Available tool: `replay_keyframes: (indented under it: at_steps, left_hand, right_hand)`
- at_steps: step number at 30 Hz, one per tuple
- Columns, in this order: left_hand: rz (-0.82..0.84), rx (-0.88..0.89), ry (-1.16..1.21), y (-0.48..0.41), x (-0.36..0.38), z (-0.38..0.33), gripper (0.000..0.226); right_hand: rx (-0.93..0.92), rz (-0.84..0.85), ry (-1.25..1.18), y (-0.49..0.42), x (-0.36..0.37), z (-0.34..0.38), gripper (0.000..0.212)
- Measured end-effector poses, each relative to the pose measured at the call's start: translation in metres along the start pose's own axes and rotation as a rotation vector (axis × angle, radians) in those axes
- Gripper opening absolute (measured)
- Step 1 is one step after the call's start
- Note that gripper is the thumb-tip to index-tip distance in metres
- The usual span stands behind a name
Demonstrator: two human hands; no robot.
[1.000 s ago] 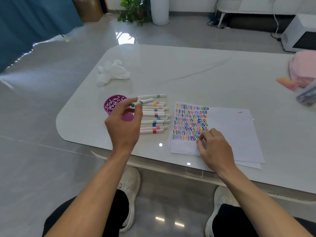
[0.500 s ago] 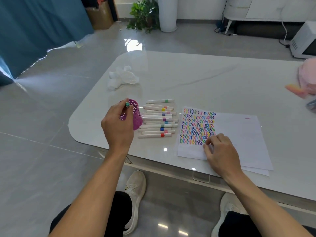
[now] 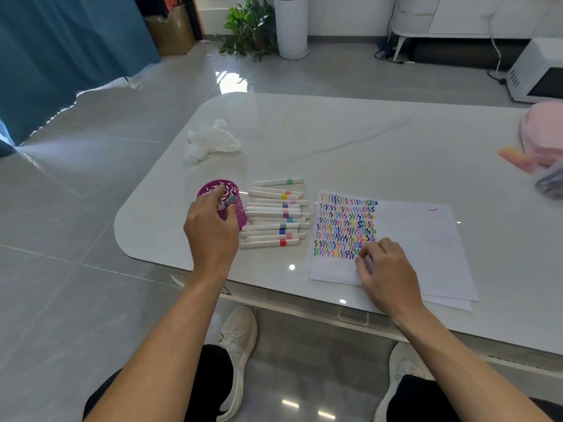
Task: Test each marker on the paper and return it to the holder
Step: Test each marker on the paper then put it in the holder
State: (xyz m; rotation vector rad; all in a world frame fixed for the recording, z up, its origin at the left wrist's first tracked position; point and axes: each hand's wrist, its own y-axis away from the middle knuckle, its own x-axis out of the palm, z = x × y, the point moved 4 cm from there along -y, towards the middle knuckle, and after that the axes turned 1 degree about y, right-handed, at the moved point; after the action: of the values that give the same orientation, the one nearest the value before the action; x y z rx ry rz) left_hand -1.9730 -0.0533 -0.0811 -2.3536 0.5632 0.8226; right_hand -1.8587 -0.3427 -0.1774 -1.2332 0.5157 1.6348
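Head view, left hand (image 3: 211, 236) hides marker (image 3: 230, 200) barrel, holder (image 3: 241, 212) front

holder (image 3: 236, 205): purple, white cut-out pattern
markers (image 3: 275, 215): white, coloured bands
paper (image 3: 411, 236): white, rows of many-coloured squiggles
table (image 3: 335, 141): glossy white
curtain (image 3: 61, 50): teal

A crumpled white tissue (image 3: 210, 143) lies on the bench (image 3: 365, 141). On the floor (image 3: 91, 193) beyond stand a potted plant (image 3: 248, 28), a microwave (image 3: 539, 74) and a cardboard box (image 3: 170, 32).
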Motion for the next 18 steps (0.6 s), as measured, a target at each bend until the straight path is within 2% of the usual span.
replay_keyframes:
  at_steps: [4, 8, 12, 16, 18]
  left_hand:
    - [-0.008, 0.073, 0.023, 0.006, 0.000, -0.009, 0.041]
    - [0.059, 0.192, 0.054, 0.017, 0.011, -0.017, 0.029]
    - [0.231, 0.293, 0.075, 0.029, 0.028, -0.021, 0.016]
    - [0.486, 0.266, 0.011, 0.046, 0.054, -0.020, 0.016]
    - [0.545, 0.276, -0.033, 0.054, 0.064, -0.022, 0.017]
  right_hand:
    - [0.006, 0.009, -0.012, 0.000, 0.000, 0.000, 0.009]
    - [0.004, 0.013, -0.008, 0.000, 0.001, -0.001, 0.010]
    - [0.006, 0.012, -0.012, 0.000, 0.000, 0.000, 0.010]
    - [0.006, 0.001, -0.053, 0.000, -0.001, 0.001, 0.015]
    - [0.006, -0.020, -0.100, 0.002, -0.004, 0.002, 0.021]
